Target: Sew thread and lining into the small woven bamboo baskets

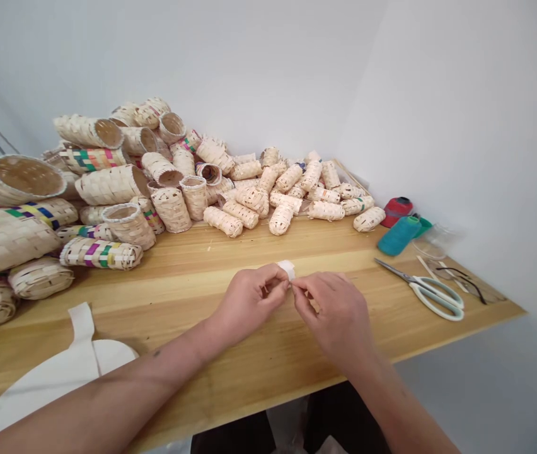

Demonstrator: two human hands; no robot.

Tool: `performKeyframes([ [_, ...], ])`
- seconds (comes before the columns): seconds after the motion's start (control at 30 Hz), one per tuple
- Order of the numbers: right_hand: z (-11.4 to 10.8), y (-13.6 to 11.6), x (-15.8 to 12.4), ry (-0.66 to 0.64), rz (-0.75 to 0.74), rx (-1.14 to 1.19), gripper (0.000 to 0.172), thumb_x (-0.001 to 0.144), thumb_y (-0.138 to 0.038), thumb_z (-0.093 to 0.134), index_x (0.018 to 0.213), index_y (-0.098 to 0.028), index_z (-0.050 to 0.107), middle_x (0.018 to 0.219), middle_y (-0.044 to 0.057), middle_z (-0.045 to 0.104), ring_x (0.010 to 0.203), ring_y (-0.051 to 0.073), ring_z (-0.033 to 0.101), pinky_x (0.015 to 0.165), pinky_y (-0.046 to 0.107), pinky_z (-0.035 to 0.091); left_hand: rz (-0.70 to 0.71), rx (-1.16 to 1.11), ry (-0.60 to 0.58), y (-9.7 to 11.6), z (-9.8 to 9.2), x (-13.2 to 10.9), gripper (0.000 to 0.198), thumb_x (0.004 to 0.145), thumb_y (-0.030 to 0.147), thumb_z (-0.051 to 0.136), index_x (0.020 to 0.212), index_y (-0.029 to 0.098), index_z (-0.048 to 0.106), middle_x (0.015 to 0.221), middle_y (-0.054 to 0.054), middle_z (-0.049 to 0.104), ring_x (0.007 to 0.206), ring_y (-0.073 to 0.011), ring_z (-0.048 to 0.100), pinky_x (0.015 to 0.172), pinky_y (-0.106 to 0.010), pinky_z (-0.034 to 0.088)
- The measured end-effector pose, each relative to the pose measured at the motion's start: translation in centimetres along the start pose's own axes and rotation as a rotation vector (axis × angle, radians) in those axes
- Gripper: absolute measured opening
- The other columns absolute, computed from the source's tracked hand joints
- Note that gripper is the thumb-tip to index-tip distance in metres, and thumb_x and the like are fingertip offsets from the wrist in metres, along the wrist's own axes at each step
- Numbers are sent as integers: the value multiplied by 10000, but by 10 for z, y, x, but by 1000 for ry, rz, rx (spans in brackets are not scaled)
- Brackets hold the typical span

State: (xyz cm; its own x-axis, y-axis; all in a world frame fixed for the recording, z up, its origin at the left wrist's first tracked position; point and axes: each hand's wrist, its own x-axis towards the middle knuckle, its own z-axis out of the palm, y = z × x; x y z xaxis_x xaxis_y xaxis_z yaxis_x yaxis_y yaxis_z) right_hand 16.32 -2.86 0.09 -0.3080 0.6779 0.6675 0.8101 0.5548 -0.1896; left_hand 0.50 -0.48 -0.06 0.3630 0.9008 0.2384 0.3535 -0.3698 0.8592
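Near the middle of the table, my left hand (254, 293) is closed in a pinch on a small white piece (287, 269). Its upper part shows beyond the fingertips; whether it is cloth, paper or woven strip I cannot make out. My right hand (332, 309) is pinched closed too, its thumb and forefinger meeting the left fingertips at the piece's lower edge. Anything between the right fingertips is too small to name. Scissors with white handles (432, 293) lie to the right of my right hand, their blades pointing left and away.
Woven tubular baskets (112, 183) are heaped at the back left, and smaller woven ones (252, 198) along the back middle. A teal thread cone (398, 236), a red thread cone (396, 210), a clear cup (436, 239) and glasses (467, 280) sit right. White sheet material (55, 391) lies front left.
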Motion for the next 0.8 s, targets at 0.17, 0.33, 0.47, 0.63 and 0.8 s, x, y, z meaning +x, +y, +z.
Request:
performKeyframes([
  [0.17,1,0,0,1,151,161,118,827,-157,533,748,-182,617,659,-1,623,639,148,554,644,270,378,-115,-294,-11,5,0,3,96,776,190,514,707,144,563,600,25,574,540,-84,508,499,-170,372],
  [0.33,-3,1,2,-49,323,351,110,814,-168,552,753,-199,638,673,-25,648,611,126,574,599,231,398,-115,-332,20,9,-1,4,131,791,232,534,711,139,581,629,7,612,517,-78,504,459,-169,369],
  [0.47,-4,2,0,-36,308,308,114,817,-179,548,745,-200,633,662,-24,641,613,131,578,595,236,397,94,-36,173,5,-4,3,121,809,238,582,839,148,657,717,-16,646,577,-101,530,485,-197,389],
  [0.63,-2,3,-2,-27,248,235,117,818,-163,544,741,-196,626,646,-19,625,617,135,567,606,249,385,466,332,198,-1,-7,3,113,847,183,565,844,177,678,772,-34,690,695,-144,589,613,-252,452],
  [0.8,-2,1,-2,-13,211,203,109,821,-153,549,748,-194,620,651,-16,625,620,135,558,618,254,381,588,471,183,-5,-8,4,143,866,178,541,887,172,682,761,-30,702,691,-144,593,642,-255,466],
])
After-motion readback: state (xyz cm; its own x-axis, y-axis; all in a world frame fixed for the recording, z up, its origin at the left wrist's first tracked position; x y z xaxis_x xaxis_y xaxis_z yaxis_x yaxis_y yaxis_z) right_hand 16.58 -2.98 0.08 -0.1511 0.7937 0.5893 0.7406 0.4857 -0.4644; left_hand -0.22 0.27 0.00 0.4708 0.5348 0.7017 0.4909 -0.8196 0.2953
